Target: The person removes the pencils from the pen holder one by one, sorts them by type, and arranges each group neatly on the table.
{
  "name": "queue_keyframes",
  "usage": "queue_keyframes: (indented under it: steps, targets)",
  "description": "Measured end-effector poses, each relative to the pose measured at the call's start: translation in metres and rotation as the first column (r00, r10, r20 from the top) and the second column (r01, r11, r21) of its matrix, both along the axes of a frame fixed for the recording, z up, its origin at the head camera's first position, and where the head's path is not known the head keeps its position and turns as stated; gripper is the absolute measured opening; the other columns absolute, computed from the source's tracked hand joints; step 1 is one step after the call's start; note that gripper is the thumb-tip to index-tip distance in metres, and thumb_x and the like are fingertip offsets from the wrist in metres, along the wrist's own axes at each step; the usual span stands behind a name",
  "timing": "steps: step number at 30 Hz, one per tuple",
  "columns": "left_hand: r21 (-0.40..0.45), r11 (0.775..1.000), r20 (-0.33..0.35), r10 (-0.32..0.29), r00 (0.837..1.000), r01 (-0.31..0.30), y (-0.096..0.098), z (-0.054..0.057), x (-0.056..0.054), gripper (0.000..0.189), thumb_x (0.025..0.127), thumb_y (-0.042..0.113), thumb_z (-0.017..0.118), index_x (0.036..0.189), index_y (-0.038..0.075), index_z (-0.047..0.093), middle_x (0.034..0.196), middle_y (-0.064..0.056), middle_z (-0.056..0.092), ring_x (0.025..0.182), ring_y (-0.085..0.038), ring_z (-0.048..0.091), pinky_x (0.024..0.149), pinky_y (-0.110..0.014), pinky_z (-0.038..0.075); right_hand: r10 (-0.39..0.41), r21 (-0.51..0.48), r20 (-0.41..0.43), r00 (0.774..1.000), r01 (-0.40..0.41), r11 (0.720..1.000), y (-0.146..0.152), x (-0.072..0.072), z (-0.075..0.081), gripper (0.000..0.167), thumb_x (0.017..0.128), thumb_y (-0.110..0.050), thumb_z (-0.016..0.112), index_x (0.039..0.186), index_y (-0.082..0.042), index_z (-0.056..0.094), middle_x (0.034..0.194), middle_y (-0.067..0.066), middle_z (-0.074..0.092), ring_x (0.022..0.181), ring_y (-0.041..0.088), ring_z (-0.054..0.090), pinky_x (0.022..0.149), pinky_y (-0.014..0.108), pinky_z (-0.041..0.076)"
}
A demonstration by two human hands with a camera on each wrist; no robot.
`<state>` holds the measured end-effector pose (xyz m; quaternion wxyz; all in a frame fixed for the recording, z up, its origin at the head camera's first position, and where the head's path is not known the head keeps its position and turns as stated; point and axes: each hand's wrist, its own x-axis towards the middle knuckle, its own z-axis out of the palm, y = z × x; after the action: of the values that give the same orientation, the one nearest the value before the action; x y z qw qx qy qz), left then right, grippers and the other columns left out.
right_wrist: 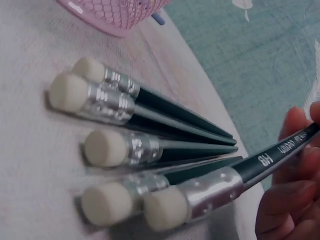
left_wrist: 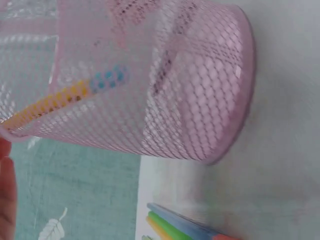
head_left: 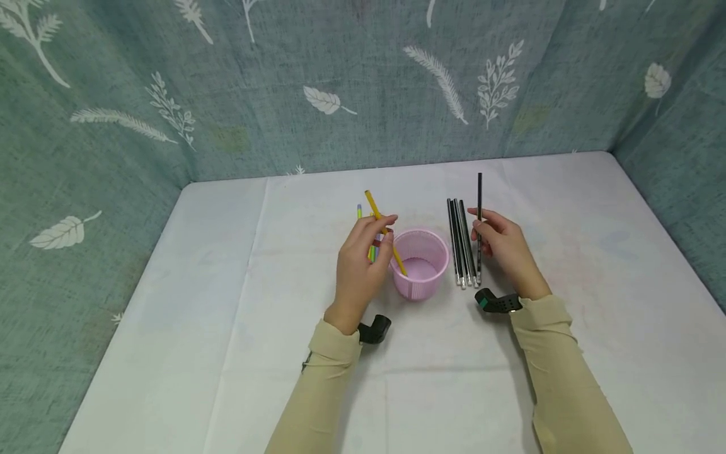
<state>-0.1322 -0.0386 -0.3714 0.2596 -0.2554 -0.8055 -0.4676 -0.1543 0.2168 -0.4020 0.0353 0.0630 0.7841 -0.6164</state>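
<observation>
My left hand [head_left: 360, 268] pinches a slim yellow pen [head_left: 371, 200], slanted with its lower end inside the pink mesh cup [head_left: 420, 289]. Through the mesh [left_wrist: 215, 90] in the left wrist view, that pen's lower end looks blue. To the cup's right, my right hand [head_left: 509, 247] pinches a dark pencil [head_left: 479, 189] between thumb and fingers. Its white eraser end tilts down over a row of matching pencils [head_left: 460, 243] lying on the table. "HB" is printed on the held pencil [right_wrist: 270, 159] in the right wrist view.
Several coloured pens [left_wrist: 172, 225] lie left of the cup, partly hidden behind my left hand in the head view. A white cloth covers the table [head_left: 272, 372]. Green leaf-patterned curtains [head_left: 363, 82] stand along its back and sides.
</observation>
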Motion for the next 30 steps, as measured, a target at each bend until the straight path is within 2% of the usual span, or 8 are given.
queue_keyframes:
  steps: [6,9,13,17,20,23,26,30]
  targets:
    - [0.186,0.981,0.033,0.044,0.999,-0.049,-0.003,0.004,-0.001,0.023,0.087,0.005,0.051,0.107,0.010,0.061,0.100,-0.002,0.056,0.084,-0.010,0.056,0.067,-0.026,0.047,0.049,0.094,0.028,0.998,-0.051,0.994,-0.001,-0.001,-0.001,0.038,0.092,-0.024,0.046,0.130,-0.023,0.046,0.090,0.013,0.056,0.059,0.013,0.042,0.047,0.026,0.035]
    - [0.234,0.970,0.060,0.060,0.996,-0.073,-0.003,0.008,0.001,0.023,0.086,-0.001,0.050,0.106,0.005,0.059,0.099,-0.007,0.056,0.082,-0.013,0.055,0.064,-0.029,0.047,0.053,0.103,0.027,0.998,-0.056,0.993,-0.002,-0.002,-0.003,0.041,0.092,-0.021,0.046,0.133,-0.021,0.043,0.090,0.013,0.056,0.059,0.014,0.042,0.048,0.027,0.036]
    - [0.291,0.952,0.079,0.073,0.994,-0.093,-0.004,0.021,0.009,0.022,0.085,-0.006,0.046,0.105,-0.001,0.055,0.101,-0.010,0.054,0.081,-0.019,0.054,0.062,-0.030,0.047,0.054,0.112,0.035,0.998,-0.058,0.992,-0.003,-0.002,-0.004,0.043,0.092,-0.019,0.045,0.135,-0.019,0.040,0.091,0.011,0.056,0.060,0.013,0.043,0.050,0.027,0.037]
    - [0.353,0.930,0.116,0.065,0.991,-0.103,-0.007,0.018,0.006,0.024,0.087,-0.002,0.043,0.109,0.005,0.053,0.105,-0.003,0.053,0.080,-0.021,0.054,0.061,-0.027,0.046,0.064,0.119,0.034,0.997,-0.067,0.991,-0.003,-0.002,-0.005,0.044,0.092,-0.017,0.043,0.135,-0.020,0.039,0.093,0.012,0.056,0.061,0.014,0.044,0.050,0.027,0.037]
    - [0.364,0.924,0.134,0.075,0.988,-0.120,-0.013,0.008,-0.002,0.024,0.090,0.005,0.043,0.110,0.013,0.053,0.108,0.003,0.052,0.081,-0.018,0.053,0.061,-0.027,0.046,0.065,0.140,0.039,0.997,-0.070,0.988,-0.003,-0.003,-0.006,0.049,0.091,-0.015,0.043,0.138,-0.019,0.034,0.097,0.011,0.054,0.064,0.014,0.045,0.050,0.026,0.038]
    - [0.362,0.922,0.153,0.084,0.985,-0.135,-0.018,0.006,-0.005,0.022,0.091,0.008,0.043,0.110,0.015,0.053,0.108,0.006,0.052,0.080,-0.021,0.053,0.061,-0.034,0.048,0.066,0.157,0.044,0.997,-0.072,0.985,-0.003,-0.004,-0.009,0.054,0.090,-0.013,0.043,0.141,-0.017,0.027,0.102,0.010,0.052,0.066,0.014,0.045,0.052,0.025,0.039]
    - [0.361,0.920,0.189,0.089,0.978,-0.153,-0.020,0.009,-0.003,0.022,0.091,0.006,0.042,0.109,0.013,0.053,0.107,0.005,0.051,0.078,-0.022,0.053,0.060,-0.034,0.047,0.069,0.174,0.041,0.997,-0.075,0.982,-0.003,-0.004,-0.011,0.056,0.089,-0.012,0.042,0.142,-0.015,0.024,0.106,0.011,0.050,0.067,0.014,0.046,0.054,0.025,0.040]
    - [0.357,0.918,0.217,0.100,0.971,-0.174,-0.022,0.019,0.005,0.021,0.090,0.001,0.042,0.108,0.004,0.052,0.105,-0.003,0.052,0.077,-0.022,0.054,0.059,-0.030,0.046,0.081,0.179,0.046,0.996,-0.088,0.980,-0.003,-0.003,-0.011,0.055,0.089,-0.012,0.042,0.142,-0.015,0.025,0.108,0.012,0.050,0.067,0.014,0.046,0.056,0.025,0.041]
